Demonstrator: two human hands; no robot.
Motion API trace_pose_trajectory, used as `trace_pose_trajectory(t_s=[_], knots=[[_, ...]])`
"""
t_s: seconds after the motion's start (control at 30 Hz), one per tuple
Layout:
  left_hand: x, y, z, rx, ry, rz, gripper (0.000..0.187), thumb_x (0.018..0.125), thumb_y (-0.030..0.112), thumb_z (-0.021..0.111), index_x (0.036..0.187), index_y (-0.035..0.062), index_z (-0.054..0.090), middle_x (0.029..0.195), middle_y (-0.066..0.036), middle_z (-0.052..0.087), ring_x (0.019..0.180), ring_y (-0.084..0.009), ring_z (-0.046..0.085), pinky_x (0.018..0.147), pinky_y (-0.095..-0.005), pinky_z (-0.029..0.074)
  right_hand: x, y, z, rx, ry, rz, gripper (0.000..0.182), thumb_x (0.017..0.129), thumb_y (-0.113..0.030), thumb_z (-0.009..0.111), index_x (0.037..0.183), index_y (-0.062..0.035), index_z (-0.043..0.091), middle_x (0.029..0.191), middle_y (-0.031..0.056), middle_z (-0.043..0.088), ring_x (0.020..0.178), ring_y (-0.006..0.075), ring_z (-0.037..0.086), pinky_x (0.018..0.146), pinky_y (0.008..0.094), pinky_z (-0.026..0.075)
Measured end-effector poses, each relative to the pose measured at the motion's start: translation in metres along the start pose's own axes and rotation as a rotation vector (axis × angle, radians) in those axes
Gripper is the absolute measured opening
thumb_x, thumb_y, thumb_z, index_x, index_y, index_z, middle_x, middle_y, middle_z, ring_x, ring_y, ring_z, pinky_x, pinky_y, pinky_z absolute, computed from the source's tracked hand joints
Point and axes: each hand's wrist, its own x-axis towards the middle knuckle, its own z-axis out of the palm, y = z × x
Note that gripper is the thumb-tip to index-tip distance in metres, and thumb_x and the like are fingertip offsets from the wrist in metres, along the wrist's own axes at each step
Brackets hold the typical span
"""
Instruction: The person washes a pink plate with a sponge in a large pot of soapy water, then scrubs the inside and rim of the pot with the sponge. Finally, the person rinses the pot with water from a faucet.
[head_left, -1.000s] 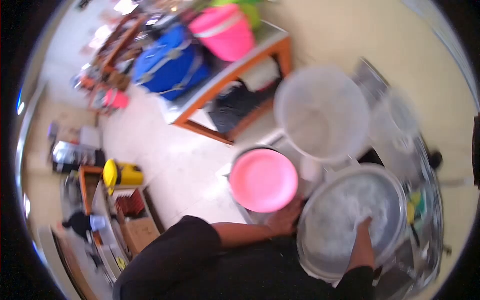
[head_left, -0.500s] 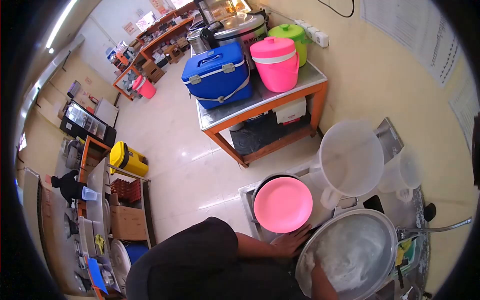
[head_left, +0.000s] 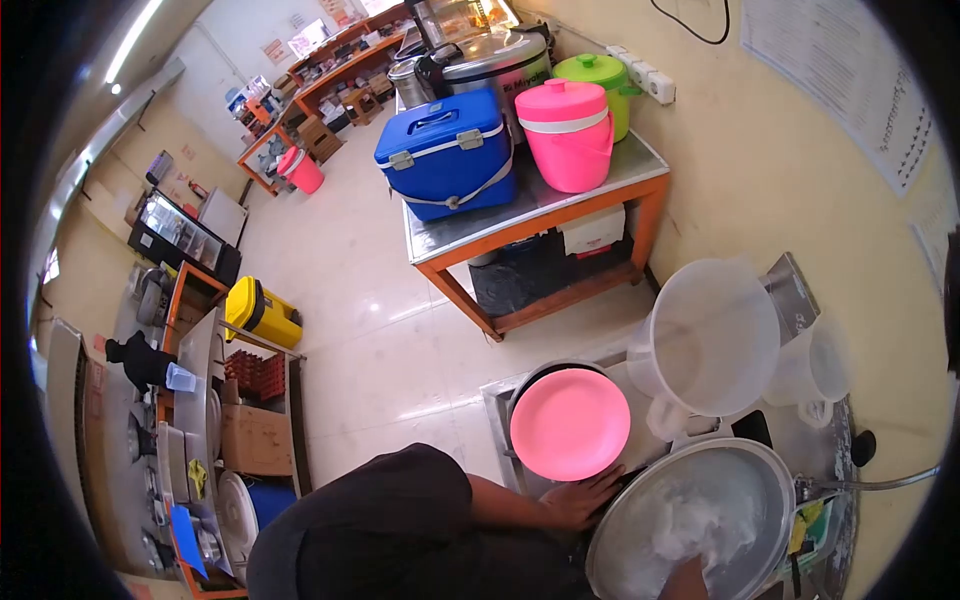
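A wide round metal pan [head_left: 625, 530] holds cloudy, foamy water. My left hand [head_left: 578, 502] lies beside its upper left rim, fingers stretched out and slightly apart, close to a dark edge there. Its thumb is hidden. My right hand [head_left: 685, 580] reaches into the pan from the bottom of the view; foam and water hide its fingers, so I cannot see whether they hold anything. Just above my left hand, a pink round plate or lid [head_left: 570, 425] sits over a dark round pan [head_left: 540, 370].
Two clear plastic jugs [head_left: 705, 340] stand behind the pan, beside a metal faucet [head_left: 880, 482]. A sponge [head_left: 803, 525] lies at the right. Farther off, an orange-framed table [head_left: 540, 235] carries a blue cooler box [head_left: 445, 155] and a pink bucket [head_left: 565, 140]. Shelves [head_left: 205, 400] line the left.
My right hand has moved from the pan's left side toward its lower middle, and the foam has shifted. My left hand stays by the rim. The view has tilted slightly.
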Motion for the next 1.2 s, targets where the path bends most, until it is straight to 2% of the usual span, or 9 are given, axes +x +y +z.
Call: trace_pose_trajectory(t_s=[0.2,0.33,0.4,0.5,0.67,1.0,1.03,1.13,1.2], knots=[[0.0,0.006,0.001,0.018,0.0,-0.016,0.079,0.087,0.036,0.067,0.148,-0.0073,0.042,0.167,-0.026,0.019,0.157,-0.0364,0.016,0.128,-0.0494,0.018,0.034,-0.056,-0.011,-0.001,0.044,-0.019,0.036,0.102,-0.027,0.05,0.126,-0.0052,0.065,0.131,0.0204,0.064,0.122,0.0361,0.061,0.101,0.0498,0.049],[0.0,-0.005,0.026,0.006,0.116,0.003,0.079,0.087,0.037,0.066,0.147,-0.0074,0.043,0.167,-0.026,0.02,0.158,-0.0359,0.015,0.128,-0.0491,0.017,0.007,-0.098,0.007,0.031,0.033,-0.135,0.037,0.102,-0.027,0.049,0.127,-0.0048,0.064,0.132,0.0208,0.063,0.123,0.0365,0.061,0.102,0.0496,0.048],[0.001,-0.003,0.02,-0.003,0.072,-0.015,0.078,0.087,0.038,0.065,0.147,-0.0074,0.043,0.167,-0.026,0.02,0.158,-0.0355,0.015,0.128,-0.0491,0.017,-0.016,-0.117,0.023,0.07,0.017,-0.228,0.037,0.102,-0.027,0.049,0.128,-0.0046,0.064,0.133,0.021,0.063,0.123,0.0367,0.06,0.102,0.0495,0.048],[0.0,-0.004,0.02,0.011,0.088,0.009,0.079,0.087,0.038,0.065,0.147,-0.0075,0.043,0.167,-0.026,0.02,0.158,-0.0355,0.014,0.128,-0.0494,0.017,-0.063,-0.119,0.054,0.132,-0.043,-0.351,0.038,0.102,-0.028,0.049,0.129,-0.0043,0.063,0.133,0.0212,0.062,0.124,0.0369,0.059,0.103,0.0493,0.047],[0.001,0.002,0.005,0.052,0.035,0.016,0.08,0.087,0.038,0.065,0.148,-0.0076,0.041,0.167,-0.027,0.02,0.158,-0.0363,0.014,0.128,-0.0504,0.016,-0.118,-0.07,0.084,0.207,-0.142,-0.415,0.039,0.103,-0.028,0.048,0.13,-0.0038,0.061,0.135,0.0217,0.061,0.125,0.0374,0.058,0.104,0.049,0.047],[0.0,-0.004,0.015,0.025,0.08,0.033,0.08,0.089,0.037,0.064,0.15,-0.0076,0.038,0.168,-0.026,0.015,0.158,-0.0371,0.013,0.127,-0.0504,0.017,-0.054,0.039,0.038,0.074,-0.061,-0.118,0.041,0.103,-0.028,0.047,0.133,-0.0027,0.058,0.137,0.0227,0.059,0.128,0.0383,0.056,0.106,0.0484,0.045],[-0.002,-0.005,0.02,0.013,0.106,0.04,0.08,0.09,0.036,0.064,0.151,-0.0077,0.038,0.168,-0.026,0.014,0.158,-0.0372,0.013,0.127,-0.0504,0.017,-0.042,0.042,0.031,0.051,-0.041,-0.084,0.041,0.104,-0.028,0.047,0.133,-0.0026,0.058,0.137,0.0228,0.059,0.128,0.0384,0.056,0.106,0.0484,0.045],[0.002,0.005,0.002,0.025,-0.083,-0.035,0.081,0.096,0.039,0.06,0.159,-0.0004,0.026,0.17,-0.023,0.007,0.159,-0.0382,0.007,0.127,-0.055,0.013,-0.002,0.014,0.002,0.01,0.008,-0.045,0.041,0.104,-0.028,0.047,0.134,-0.0023,0.057,0.138,0.0231,0.058,0.129,0.0387,0.055,0.107,0.0482,0.044],[-0.001,0.001,0.01,-0.013,-0.019,-0.011,0.082,0.096,0.039,0.06,0.159,-0.0006,0.026,0.171,-0.023,0.007,0.159,-0.0381,0.006,0.127,-0.0551,0.012,0.017,-0.002,-0.008,0.0,0.03,-0.029,0.042,0.104,-0.028,0.046,0.135,-0.0021,0.057,0.139,0.0232,0.057,0.129,0.0389,0.055,0.107,0.0481,0.044]])
